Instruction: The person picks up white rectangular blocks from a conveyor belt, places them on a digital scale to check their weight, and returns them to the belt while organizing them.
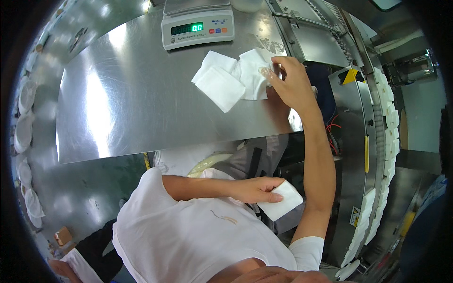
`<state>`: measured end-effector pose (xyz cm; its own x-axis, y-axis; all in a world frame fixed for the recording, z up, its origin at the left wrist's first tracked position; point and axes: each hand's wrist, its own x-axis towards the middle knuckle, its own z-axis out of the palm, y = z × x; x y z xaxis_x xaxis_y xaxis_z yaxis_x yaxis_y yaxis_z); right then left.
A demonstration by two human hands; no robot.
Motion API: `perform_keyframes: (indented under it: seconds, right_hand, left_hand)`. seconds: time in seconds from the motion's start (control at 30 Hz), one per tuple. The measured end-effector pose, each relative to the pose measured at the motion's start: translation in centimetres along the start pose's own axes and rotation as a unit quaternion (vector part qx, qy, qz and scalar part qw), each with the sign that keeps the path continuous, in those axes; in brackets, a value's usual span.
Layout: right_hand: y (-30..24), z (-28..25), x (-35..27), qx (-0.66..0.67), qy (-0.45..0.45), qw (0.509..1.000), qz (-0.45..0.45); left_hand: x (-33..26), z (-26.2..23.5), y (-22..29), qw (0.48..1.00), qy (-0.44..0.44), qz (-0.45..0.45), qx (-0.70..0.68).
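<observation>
Nearest: left hand (pixel 257 189) held low in front of the torso, below bench level, fingers & thumb pinched on a folded white pad (pixel 281 201); pad sticks out to the right of the fingertips, roughly square, tilted w/ one corner down. Right arm runs straight up from lower right, past the bench edge, to right hand (pixel 290 85) out at the far right part of the steel bench (pixel 118 104). Right hand's fingers curled, tips pinching the right edge of a loose heap of white pads (pixel 236 78); can't tell exactly how many layers are caught. Heap lies directly left of the right hand, touching it, long axis running left-right, w/ one flat square pad at its left-near end overlapping the rest. So right hand is the one on the heap; left hand is well apart from it, nearer the body, w/ its own single pad. Beyond the heap & a bit left of the right hand: white digital scale (pixel 198 27) w/ lit green display, pan bare as far as seen. Right of the right hand: steel machine housing, then a curved conveyor (pixel 389 141) carrying a row of white pads down the right side. Far left rim: more white items lined up, too blurred to tell what
</observation>
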<state>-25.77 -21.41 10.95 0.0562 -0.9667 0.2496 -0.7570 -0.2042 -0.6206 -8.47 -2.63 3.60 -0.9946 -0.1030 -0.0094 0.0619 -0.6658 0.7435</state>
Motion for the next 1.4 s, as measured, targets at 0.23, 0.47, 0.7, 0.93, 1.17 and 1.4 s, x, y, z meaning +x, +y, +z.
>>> perform_keyframes:
  seconds: [0.23, 0.47, 0.7, 0.93, 1.17, 1.4]
  right_hand:
    - [-1.6, 1.1, 0.1, 0.002, 0.044, 0.999, -0.027]
    - [-2.3, -6.2, -3.0, 0.406, 0.123, 0.897, 0.125]
    - [-0.3, -12.9, -14.3, 0.404, 0.251, 0.85, 0.225]
    - [0.4, -15.9, -26.4, 0.365, 0.311, 0.84, 0.253]
    - [-1.7, -16.2, -33.5, -0.113, 0.268, 0.955, 0.063]
    - [-2.9, -15.0, -36.5, -0.276, 0.17, 0.94, -0.106]
  left_hand:
    - [-0.7, -0.9, -0.5, 1.0, 0.005, 0.02, -0.005]
    - [0.0, -1.4, 0.1, 0.998, 0.058, 0.01, -0.029]
    - [3.3, -0.6, 1.4, 0.987, 0.108, -0.01, -0.115]
    - [7.9, 3.2, 1.6, 0.986, 0.043, -0.078, -0.139]
    - [10.9, 4.7, -0.4, 0.979, -0.003, -0.101, -0.175]
    - [12.5, 5.6, 1.1, 0.987, 0.068, -0.058, -0.133]
